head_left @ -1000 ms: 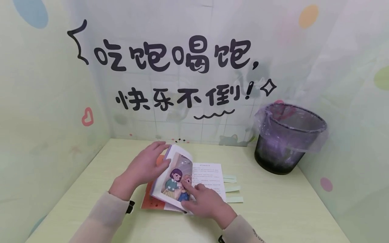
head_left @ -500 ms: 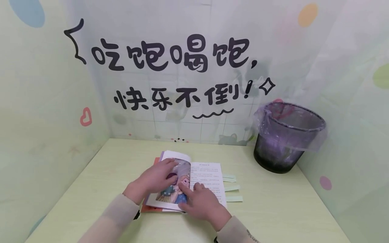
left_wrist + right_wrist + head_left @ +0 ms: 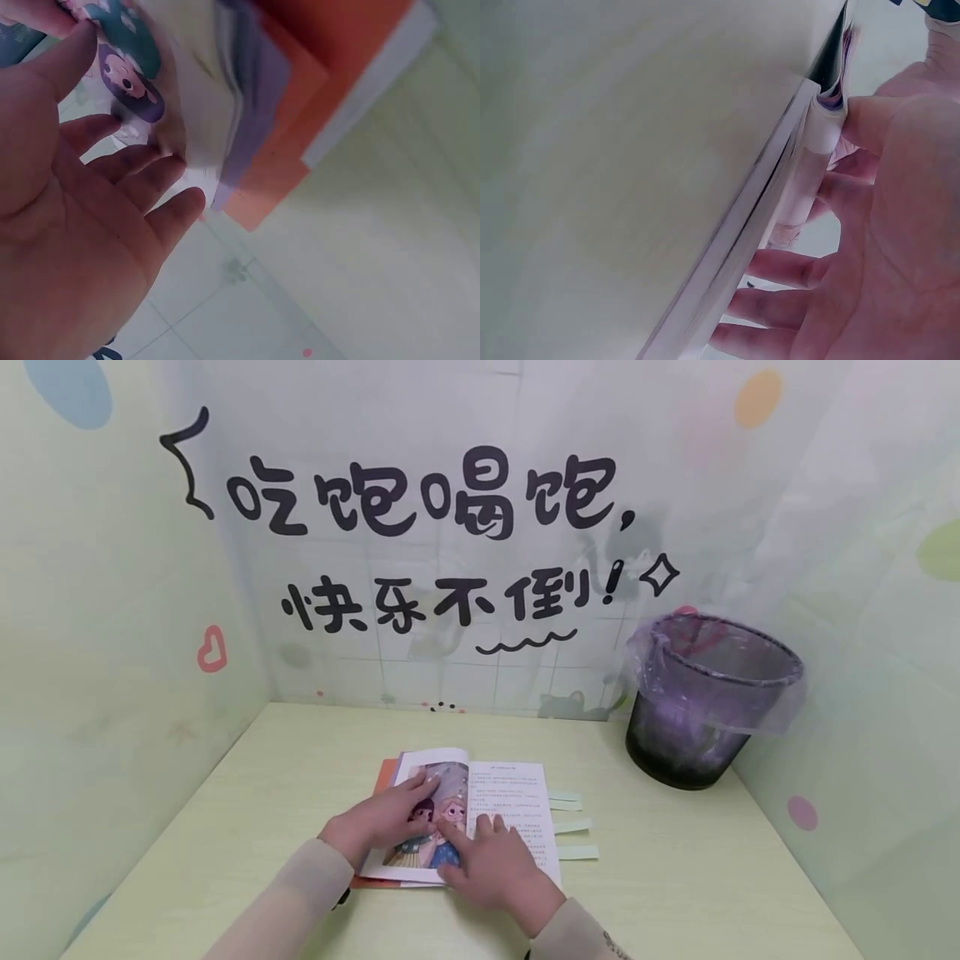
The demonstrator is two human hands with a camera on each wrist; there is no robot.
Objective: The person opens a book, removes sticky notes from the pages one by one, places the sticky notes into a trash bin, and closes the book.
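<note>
An open book (image 3: 513, 785) lies on the table, with a cartoon picture of two figures on its left page and printed text on its right. My left hand (image 3: 382, 817) rests on the left page, fingers fairly straight and spread. Near the spine, my right hand (image 3: 498, 864) presses the pages, its index finger and thumb reaching onto the picture. In the left wrist view, a purple edge (image 3: 262, 112) and an orange cover (image 3: 345, 52) show under the pages. The right wrist view catches the book's lower page edges (image 3: 757, 199) beside the right-hand fingers (image 3: 784, 266).
Several pale green paper strips (image 3: 577, 852) stick out from the book's right side. A dark wastebasket (image 3: 686, 735) with a purple plastic liner stands at the back right of the table (image 3: 675, 860). A printed curtain (image 3: 450, 685) encloses the back and sides.
My left hand has come down rightward from the raised left page's outer edge onto its picture. That page now lies flatter. The right hand stays near the spine, shifting slightly.
</note>
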